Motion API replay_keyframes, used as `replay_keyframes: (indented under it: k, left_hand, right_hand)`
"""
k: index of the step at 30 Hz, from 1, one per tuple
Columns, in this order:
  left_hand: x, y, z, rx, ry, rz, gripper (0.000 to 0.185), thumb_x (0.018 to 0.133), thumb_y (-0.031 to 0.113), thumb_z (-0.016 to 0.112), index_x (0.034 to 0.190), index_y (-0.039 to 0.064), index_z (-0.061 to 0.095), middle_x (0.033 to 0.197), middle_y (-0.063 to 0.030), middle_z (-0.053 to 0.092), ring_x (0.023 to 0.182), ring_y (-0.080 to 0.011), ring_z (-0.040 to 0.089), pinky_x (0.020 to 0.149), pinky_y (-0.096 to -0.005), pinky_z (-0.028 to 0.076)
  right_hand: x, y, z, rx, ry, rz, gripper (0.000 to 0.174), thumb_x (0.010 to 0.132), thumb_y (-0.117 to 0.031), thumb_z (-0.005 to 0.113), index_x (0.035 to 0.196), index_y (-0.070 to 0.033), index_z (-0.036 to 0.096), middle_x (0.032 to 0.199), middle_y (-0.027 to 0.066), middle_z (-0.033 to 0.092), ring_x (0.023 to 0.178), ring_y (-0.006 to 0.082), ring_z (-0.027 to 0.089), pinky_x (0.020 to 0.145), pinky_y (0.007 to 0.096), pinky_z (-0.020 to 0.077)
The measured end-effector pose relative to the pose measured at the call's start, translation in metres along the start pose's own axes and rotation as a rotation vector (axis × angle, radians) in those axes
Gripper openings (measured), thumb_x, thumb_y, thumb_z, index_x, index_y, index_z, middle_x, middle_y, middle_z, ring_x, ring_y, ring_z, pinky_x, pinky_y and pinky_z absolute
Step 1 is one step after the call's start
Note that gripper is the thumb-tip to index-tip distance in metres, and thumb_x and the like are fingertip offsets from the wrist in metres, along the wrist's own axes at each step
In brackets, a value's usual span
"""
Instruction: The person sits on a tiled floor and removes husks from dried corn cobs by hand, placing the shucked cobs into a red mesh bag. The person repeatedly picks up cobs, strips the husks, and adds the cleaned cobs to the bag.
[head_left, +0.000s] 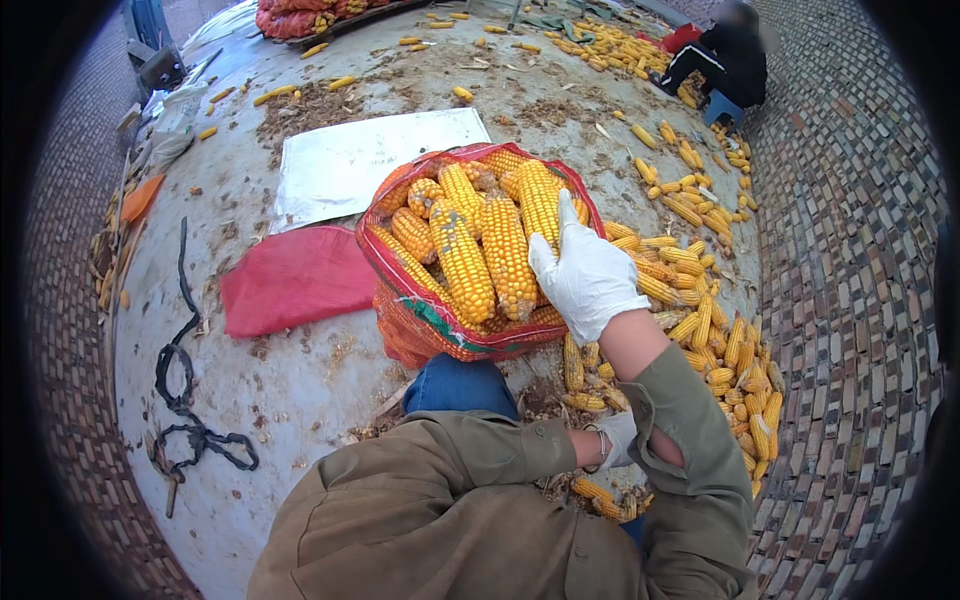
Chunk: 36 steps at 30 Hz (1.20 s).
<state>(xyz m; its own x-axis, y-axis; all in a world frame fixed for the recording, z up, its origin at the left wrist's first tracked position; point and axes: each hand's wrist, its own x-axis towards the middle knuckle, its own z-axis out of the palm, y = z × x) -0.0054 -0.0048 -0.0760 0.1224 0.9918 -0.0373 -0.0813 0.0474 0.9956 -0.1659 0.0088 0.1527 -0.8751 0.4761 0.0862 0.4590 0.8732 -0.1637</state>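
Note:
A red and orange mesh sack (409, 322) stands before me with its mouth spread wide, full of yellow corn cobs (459, 262). My right hand (589, 274), in a white glove, grips a corn cob (538, 196) at the right side of the sack's mouth. One cob in the middle has dark, damaged kernels. My left hand (618, 436), also gloved and with a bracelet at the wrist, reaches across under my right arm, low beside the corn pile. My right sleeve hides part of it, so its grasp is unclear.
A long corn pile (701, 330) runs along the brick paving (832, 300). Left lie a folded red mesh sack (300, 277), a white sheet with writing (360, 161) and a black cord (180, 360). Another person (731, 56) sits on a blue stool (722, 111). Filled sacks (289, 16) stand far off.

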Motion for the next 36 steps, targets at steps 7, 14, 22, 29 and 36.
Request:
replay_keyframes:
  k: [7, 14, 22, 29, 36]
  left_hand:
    - [-0.005, 0.0, 0.001, 0.149, 0.004, -0.038, 0.036, 0.096, 0.029, 0.054, 0.127, 0.01, 0.058, 0.125, -0.0137, 0.061, 0.114, -0.0316, 0.059, 0.094, -0.0409, 0.048]
    - [-0.005, -0.012, 0.006, 0.222, -0.015, 0.03, 0.033, 0.093, 0.029, 0.057, 0.12, 0.011, 0.062, 0.118, -0.014, 0.065, 0.108, -0.0325, 0.061, 0.088, -0.0419, 0.051]
    - [-0.009, -0.011, 0.005, 0.487, -0.023, 0.056, 0.034, 0.088, 0.034, 0.061, 0.108, 0.007, 0.069, 0.103, -0.0201, 0.07, 0.096, -0.04, 0.066, 0.082, -0.045, 0.054]
    - [-0.03, -0.014, 0.008, 0.264, -0.309, 0.053, 0.051, 0.1, 0.039, 0.047, 0.138, 0.007, 0.051, 0.143, -0.0202, 0.049, 0.131, -0.0344, 0.049, 0.112, -0.0463, 0.039]
    - [-0.143, 0.159, -0.06, 0.937, -0.378, 0.034, 0.046, 0.091, 0.037, 0.064, 0.121, 0.002, 0.064, 0.1, -0.0202, 0.068, 0.088, -0.0371, 0.067, 0.077, -0.0431, 0.055]
  right_hand:
    - [-0.015, 0.003, -0.003, 0.082, -0.15, 0.06, 0.084, 0.099, -0.055, 0.039, 0.146, 0.013, 0.029, 0.084, 0.026, 0.069, 0.081, 0.0392, 0.069, 0.073, 0.0484, 0.0531]
    - [-0.013, 0.039, 0.009, 0.535, 0.199, 0.055, 0.07, 0.097, -0.062, 0.043, 0.124, 0.0, 0.063, 0.103, 0.0261, 0.069, 0.1, 0.0407, 0.066, 0.09, 0.0436, 0.0503]
    - [-0.009, 0.089, 0.036, 0.719, -0.017, 0.366, 0.073, 0.091, -0.061, 0.055, 0.108, 0.009, 0.065, 0.104, 0.0277, 0.068, 0.101, 0.0347, 0.067, 0.088, 0.0397, 0.0491]
    - [0.012, 0.098, 0.083, 0.807, -0.04, 0.306, 0.046, 0.094, -0.039, 0.049, 0.103, 0.004, 0.065, 0.103, 0.0265, 0.066, 0.095, 0.0369, 0.066, 0.086, 0.043, 0.0502]
    - [0.016, 0.11, 0.088, 1.215, 0.077, 0.515, 0.028, 0.099, -0.032, 0.056, 0.1, -0.005, 0.061, 0.095, 0.009, 0.063, 0.079, 0.0186, 0.064, 0.066, 0.0336, 0.0561]
